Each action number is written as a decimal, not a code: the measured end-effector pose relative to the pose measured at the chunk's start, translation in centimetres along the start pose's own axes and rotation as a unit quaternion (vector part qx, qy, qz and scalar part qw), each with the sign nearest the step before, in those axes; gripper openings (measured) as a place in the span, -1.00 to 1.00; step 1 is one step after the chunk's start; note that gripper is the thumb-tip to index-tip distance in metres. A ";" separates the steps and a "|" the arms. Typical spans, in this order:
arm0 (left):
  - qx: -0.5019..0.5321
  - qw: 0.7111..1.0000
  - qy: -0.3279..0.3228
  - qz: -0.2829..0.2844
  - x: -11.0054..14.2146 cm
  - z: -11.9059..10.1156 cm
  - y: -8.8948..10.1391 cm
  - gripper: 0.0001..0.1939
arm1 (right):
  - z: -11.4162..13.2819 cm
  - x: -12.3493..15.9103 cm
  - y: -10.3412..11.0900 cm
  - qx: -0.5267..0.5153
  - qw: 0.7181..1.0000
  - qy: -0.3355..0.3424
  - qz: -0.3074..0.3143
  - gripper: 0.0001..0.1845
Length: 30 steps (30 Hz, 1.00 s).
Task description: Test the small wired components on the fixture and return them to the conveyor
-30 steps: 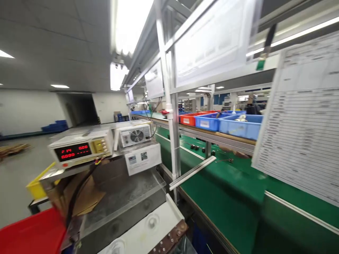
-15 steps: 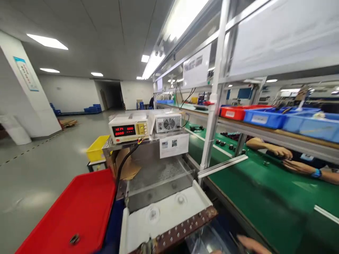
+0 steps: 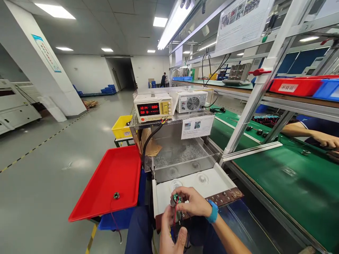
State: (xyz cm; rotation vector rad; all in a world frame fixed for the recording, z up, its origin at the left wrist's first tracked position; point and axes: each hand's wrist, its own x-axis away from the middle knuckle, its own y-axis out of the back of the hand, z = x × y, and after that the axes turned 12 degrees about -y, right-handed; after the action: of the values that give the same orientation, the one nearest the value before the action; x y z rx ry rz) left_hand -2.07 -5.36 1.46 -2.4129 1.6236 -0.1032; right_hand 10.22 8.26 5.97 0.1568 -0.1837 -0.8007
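Observation:
A small round motor part (image 3: 176,198) with a green circuit board is pinched between the thumb and fingers of my right hand (image 3: 194,203). From it, red and dark wires (image 3: 175,213) run down towards my left hand (image 3: 169,231). The left hand's fingers and thumb curl around these wires just below the part; their exact contact is partly hidden. Both hands are above the near edge of a white tray (image 3: 190,183), where a brown strip with metal studs (image 3: 225,197) runs along the front.
On the left, a red tray (image 3: 113,169) holds a similar round part (image 3: 116,195), its wires hanging over the edge. A power supply (image 3: 152,107) stands on the metal shelf ahead. To the right are a white post (image 3: 254,102), a green bench (image 3: 280,176) and a co-worker's hand (image 3: 327,139).
Both my hands have come up into the middle of the view with the motor part. The view has shifted to the right objects' left side, showing more of the red tray and floor.

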 end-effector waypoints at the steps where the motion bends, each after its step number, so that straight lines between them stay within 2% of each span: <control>1: 0.054 0.997 0.030 0.038 -0.1 0.4 -0.2 -0.29 | -0.3 -1.1 -0.2 0.018 1.000 0.002 -0.013 -0.58; 3: 0.150 0.978 0.114 0.088 -0.1 1.7 -0.6 -0.44 | -1.8 -3.7 -0.1 0.101 0.991 -0.026 -0.081 -0.64; 4: 0.189 0.963 0.162 0.098 -0.1 2.4 -0.5 -0.49 | -2.8 -5.0 0.0 0.160 0.978 -0.057 -0.121 -0.67; 6: 0.247 0.935 0.238 0.087 -0.1 3.8 0.3 -0.51 | -5.3 -7.3 0.3 0.276 0.934 -0.130 -0.187 -0.69; 8: 0.286 0.910 0.292 0.066 -0.3 4.8 1.7 -0.49 | -7.7 -9.1 0.5 0.350 0.893 -0.185 -0.213 -0.67; 11: 0.351 0.876 0.324 0.061 -0.6 5.2 3.9 -0.51 | -10.1 -10.5 0.2 0.396 0.866 -0.216 -0.217 -0.63; 13: 0.394 0.858 0.321 0.079 -1.0 4.5 4.8 -0.56 | -10.7 -10.8 -0.3 0.414 0.854 -0.229 -0.217 -0.59; 15: 0.409 0.858 0.296 0.094 -1.5 3.1 4.9 -0.61 | -10.7 -10.8 -0.6 0.430 0.843 -0.241 -0.214 -0.53; 16: 0.388 0.875 0.271 0.099 -1.9 2.2 4.6 -0.64 | -10.6 -10.8 -0.8 0.437 0.839 -0.245 -0.212 -0.51; 17: 0.325 0.909 0.236 0.109 -2.3 1.4 4.2 -0.69 | -10.6 -10.8 -0.8 0.445 0.835 -0.249 -0.209 -0.49; 18: 0.226 0.945 0.198 0.127 -2.7 0.6 3.5 -0.73 | -10.5 -10.7 -0.8 0.450 0.832 -0.250 -0.205 -0.48; 19: 0.108 0.969 0.161 0.152 -3.1 -0.1 2.8 -0.70 | -10.5 -10.7 -0.8 0.453 0.832 -0.250 -0.201 -0.47; 20: -0.005 0.975 0.132 0.178 -3.6 -0.8 1.9 -0.63 | -10.4 -10.7 -0.7 0.452 0.833 -0.250 -0.199 -0.47; 22: -0.151 0.960 0.095 0.215 -4.6 -1.7 0.4 -0.62 | -10.5 -10.7 -0.6 0.445 0.836 -0.252 -0.199 -0.46; 24: -0.275 0.921 0.023 0.274 -5.9 -2.5 -0.8 -0.78 | -10.7 -10.5 -0.4 0.433 0.843 -0.250 -0.197 -0.46; 25: -0.360 0.877 -0.034 0.316 -6.6 -2.8 -1.2 -0.80 | -10.9 -10.4 -0.4 0.427 0.849 -0.243 -0.195 -0.47; 27: -0.508 0.745 -0.149 0.405 -8.0 -3.3 -1.7 -0.75 | -11.4 -10.2 -0.4 0.415 0.863 -0.216 -0.191 -0.54; 28: -0.547 0.689 -0.187 0.437 -8.6 -3.5 -1.8 -0.73 | -11.7 -10.1 -0.4 0.410 0.869 -0.201 -0.191 -0.58; 29: -0.561 0.661 -0.205 0.456 -9.1 -3.6 -1.9 -0.72 | -12.0 -10.0 -0.4 0.408 0.873 -0.188 -0.190 -0.61; 30: -0.565 0.648 -0.212 0.465 -9.5 -3.7 -1.9 -0.72 | -12.3 -10.0 -0.3 0.409 0.874 -0.180 -0.190 -0.64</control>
State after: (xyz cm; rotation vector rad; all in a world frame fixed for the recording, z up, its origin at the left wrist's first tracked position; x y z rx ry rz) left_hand -4.67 3.54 6.11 -1.3202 2.7918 1.9647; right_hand 5.91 16.10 -7.09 0.8709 -0.8696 -1.1026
